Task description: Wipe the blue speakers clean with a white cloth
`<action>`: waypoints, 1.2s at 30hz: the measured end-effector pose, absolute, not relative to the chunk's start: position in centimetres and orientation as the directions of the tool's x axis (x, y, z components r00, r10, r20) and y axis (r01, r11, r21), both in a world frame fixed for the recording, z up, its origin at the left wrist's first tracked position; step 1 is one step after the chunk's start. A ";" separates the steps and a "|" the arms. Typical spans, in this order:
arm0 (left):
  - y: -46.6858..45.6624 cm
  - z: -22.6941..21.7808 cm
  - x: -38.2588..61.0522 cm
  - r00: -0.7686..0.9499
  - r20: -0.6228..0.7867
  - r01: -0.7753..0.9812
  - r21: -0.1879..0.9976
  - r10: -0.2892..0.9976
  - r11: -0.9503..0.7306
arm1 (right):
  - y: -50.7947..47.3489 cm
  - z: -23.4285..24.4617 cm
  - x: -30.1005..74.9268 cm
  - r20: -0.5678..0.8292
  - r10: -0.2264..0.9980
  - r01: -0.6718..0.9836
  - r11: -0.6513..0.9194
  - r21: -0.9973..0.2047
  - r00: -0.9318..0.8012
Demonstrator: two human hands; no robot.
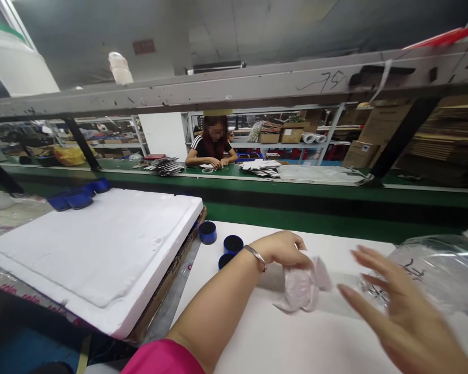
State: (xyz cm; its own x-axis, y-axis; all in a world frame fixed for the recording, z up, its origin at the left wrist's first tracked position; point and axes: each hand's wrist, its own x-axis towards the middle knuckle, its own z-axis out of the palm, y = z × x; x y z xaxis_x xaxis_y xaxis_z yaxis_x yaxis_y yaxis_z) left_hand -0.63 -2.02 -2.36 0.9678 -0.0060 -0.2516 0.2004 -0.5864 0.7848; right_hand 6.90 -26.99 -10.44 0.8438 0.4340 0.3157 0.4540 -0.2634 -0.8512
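Observation:
My left hand [286, 248], with a metal bangle at the wrist, is closed on a crumpled pale pink cloth [302, 285]. The cloth hangs from the fingers against the white work surface [265, 337]. To the right of it my right hand [398, 301] is in the air, fingers spread, slightly blurred, holding nothing. A blue round cap with a black inside [208, 232] stands left of my left wrist. Close to my forearm are a second blue cap [233, 244] and a third one [226, 259], partly hidden by the arm.
A white foam board [101, 249] lies at left, with several blue caps [76, 198] at its far edge. A clear plastic bag [444, 265] with black writing lies at right. Beyond the green belt [257, 213], under a metal beam [226, 85], a person [214, 143] sits working.

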 end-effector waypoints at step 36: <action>0.4 1.0 -1.9 0.890 -0.022 -0.092 0.970 0.455 0.226 | -11.4 -2.9 7.2 0.089 0.578 -0.077 0.257 -0.963 0.811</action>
State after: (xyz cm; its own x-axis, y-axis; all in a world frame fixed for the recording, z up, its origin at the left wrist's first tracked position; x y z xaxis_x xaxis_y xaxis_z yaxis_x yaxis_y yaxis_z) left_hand -1.91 0.40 0.99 0.8902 0.4551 -0.0216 -0.0923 0.2264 0.9696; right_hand 7.20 -11.39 -2.92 0.8110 0.5782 0.0894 -0.0774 0.2575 -0.9632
